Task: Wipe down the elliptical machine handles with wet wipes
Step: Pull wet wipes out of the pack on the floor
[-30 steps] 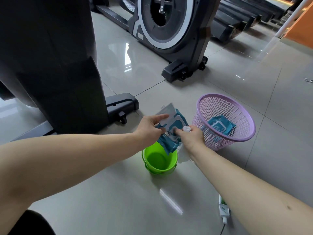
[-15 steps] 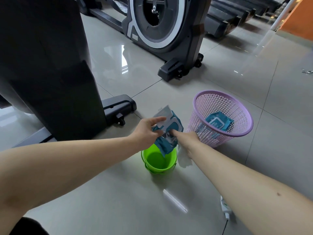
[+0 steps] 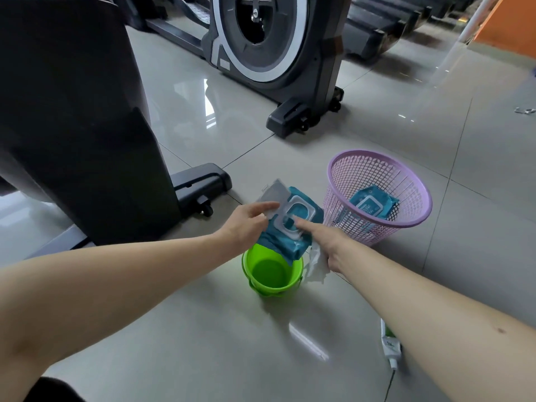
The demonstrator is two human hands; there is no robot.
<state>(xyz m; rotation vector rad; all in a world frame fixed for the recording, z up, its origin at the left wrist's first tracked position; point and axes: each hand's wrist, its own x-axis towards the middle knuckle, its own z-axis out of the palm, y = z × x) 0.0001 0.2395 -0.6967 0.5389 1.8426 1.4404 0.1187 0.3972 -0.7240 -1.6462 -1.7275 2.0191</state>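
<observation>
A teal wet-wipe pack [image 3: 293,239] with its grey flip lid open hangs above a green bucket [image 3: 272,271]. My left hand [image 3: 246,224] grips the pack at its left edge, thumb on the raised lid. My right hand [image 3: 324,242] points its index finger into the pack's opening while its other fingers hold a white wipe [image 3: 314,264] that dangles beside the bucket. The black body of an elliptical machine [image 3: 72,117] fills the left; its handles are out of view.
A purple mesh basket [image 3: 406,187] stands on the tiled floor to the right with a second teal wipe pack [image 3: 372,204] inside. Another elliptical's flywheel housing [image 3: 275,44] stands behind. A small green-and-white tube [image 3: 390,343] lies on the floor near my right forearm.
My right hand pulled a white wipe out of the pack, dropped it to its lower fingers and returned its index finger to the opening. The camera moved closer.
</observation>
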